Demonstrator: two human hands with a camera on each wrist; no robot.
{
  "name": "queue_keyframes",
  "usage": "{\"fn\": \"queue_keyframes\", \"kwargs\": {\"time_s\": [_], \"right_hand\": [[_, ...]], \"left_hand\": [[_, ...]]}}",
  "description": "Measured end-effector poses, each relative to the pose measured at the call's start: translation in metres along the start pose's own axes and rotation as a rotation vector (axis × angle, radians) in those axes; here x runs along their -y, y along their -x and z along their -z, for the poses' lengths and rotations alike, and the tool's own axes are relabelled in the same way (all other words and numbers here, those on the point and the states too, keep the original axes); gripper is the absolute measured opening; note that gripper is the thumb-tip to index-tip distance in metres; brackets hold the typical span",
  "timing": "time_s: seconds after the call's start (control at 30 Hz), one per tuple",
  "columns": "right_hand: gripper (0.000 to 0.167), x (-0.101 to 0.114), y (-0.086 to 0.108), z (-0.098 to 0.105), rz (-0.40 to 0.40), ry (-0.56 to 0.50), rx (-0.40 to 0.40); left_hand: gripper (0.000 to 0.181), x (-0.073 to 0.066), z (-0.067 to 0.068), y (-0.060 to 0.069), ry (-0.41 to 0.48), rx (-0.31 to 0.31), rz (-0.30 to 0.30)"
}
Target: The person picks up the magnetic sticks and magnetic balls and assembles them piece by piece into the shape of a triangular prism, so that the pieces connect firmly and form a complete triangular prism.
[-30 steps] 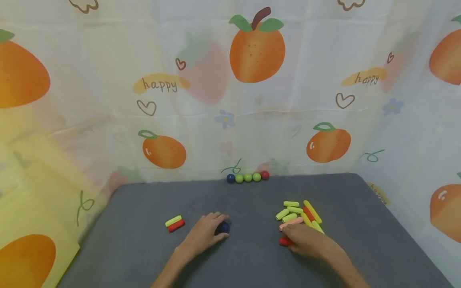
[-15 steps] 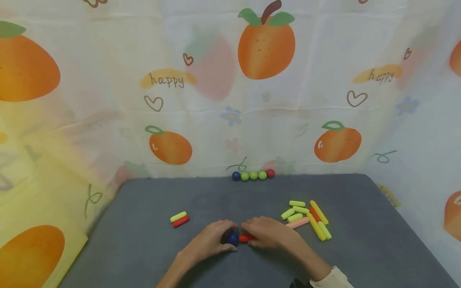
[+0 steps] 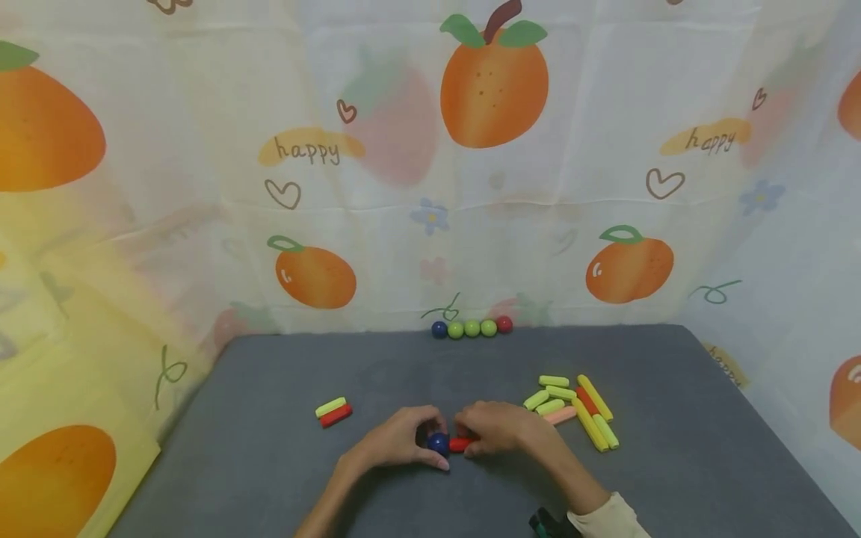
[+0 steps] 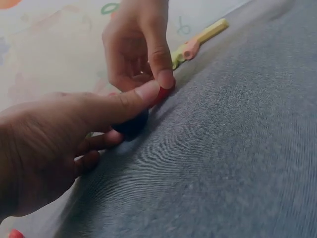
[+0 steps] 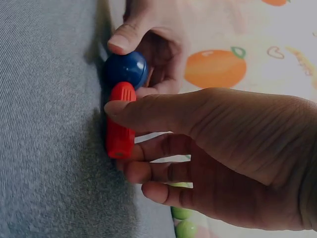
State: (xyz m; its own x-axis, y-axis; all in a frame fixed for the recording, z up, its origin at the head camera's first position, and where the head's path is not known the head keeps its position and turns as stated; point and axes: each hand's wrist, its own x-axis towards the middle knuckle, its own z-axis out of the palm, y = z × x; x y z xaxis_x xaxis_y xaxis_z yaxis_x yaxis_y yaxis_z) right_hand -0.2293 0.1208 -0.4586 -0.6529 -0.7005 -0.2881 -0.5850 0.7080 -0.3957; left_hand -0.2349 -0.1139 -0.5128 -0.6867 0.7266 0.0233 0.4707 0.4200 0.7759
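Note:
A dark blue ball point(image 3: 439, 444) point(image 5: 120, 69) rests on the grey table, with the thumb and fingers of my left hand point(image 3: 393, 441) point(image 4: 59, 129) curled around it. Against the ball's right side lies one end of a short red grooved stick point(image 3: 459, 445) point(image 5: 119, 141). My right hand point(image 3: 501, 428) point(image 5: 213, 144) pinches this stick between thumb and fingers, its other fingers loosely bent. In the left wrist view the left thumb partly covers the ball point(image 4: 132, 127).
Yellow-green, yellow, orange and pink sticks point(image 3: 590, 424) lie to the right. A yellow-green stick point(image 3: 330, 406) and a red one point(image 3: 335, 415) sit at the left. Along the back edge runs a row of balls point(image 3: 472, 328), blue, green and red, before a fruit-print cloth point(image 3: 390, 261).
My right hand has moved left from beside the stick pile, bringing the red stick up to the blue ball. My left hand stays around the ball, its fingers slightly shifted.

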Motion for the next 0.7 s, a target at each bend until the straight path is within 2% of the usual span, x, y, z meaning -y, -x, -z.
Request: {"fn": "queue_keyframes", "kwargs": {"time_s": [0.13, 0.23, 0.5, 0.7], "right_hand": [[0.019, -0.002, -0.001, -0.001, -0.003, -0.021, -0.010], [0.019, -0.002, 0.000, -0.001, -0.016, -0.019, -0.018], [0.016, -0.002, 0.003, -0.002, -0.018, 0.011, -0.025], [0.020, -0.009, 0.013, 0.010, 0.017, -0.097, 0.008]], "left_hand": [[0.038, 0.005, -0.005, 0.000, 0.040, 0.001, -0.027], [0.036, 0.006, -0.007, 0.001, 0.039, -0.018, -0.059], [0.026, 0.009, -0.006, 0.005, 0.074, -0.060, -0.117], [0.022, 0.012, -0.008, 0.006, 0.082, -0.042, -0.103]]}}
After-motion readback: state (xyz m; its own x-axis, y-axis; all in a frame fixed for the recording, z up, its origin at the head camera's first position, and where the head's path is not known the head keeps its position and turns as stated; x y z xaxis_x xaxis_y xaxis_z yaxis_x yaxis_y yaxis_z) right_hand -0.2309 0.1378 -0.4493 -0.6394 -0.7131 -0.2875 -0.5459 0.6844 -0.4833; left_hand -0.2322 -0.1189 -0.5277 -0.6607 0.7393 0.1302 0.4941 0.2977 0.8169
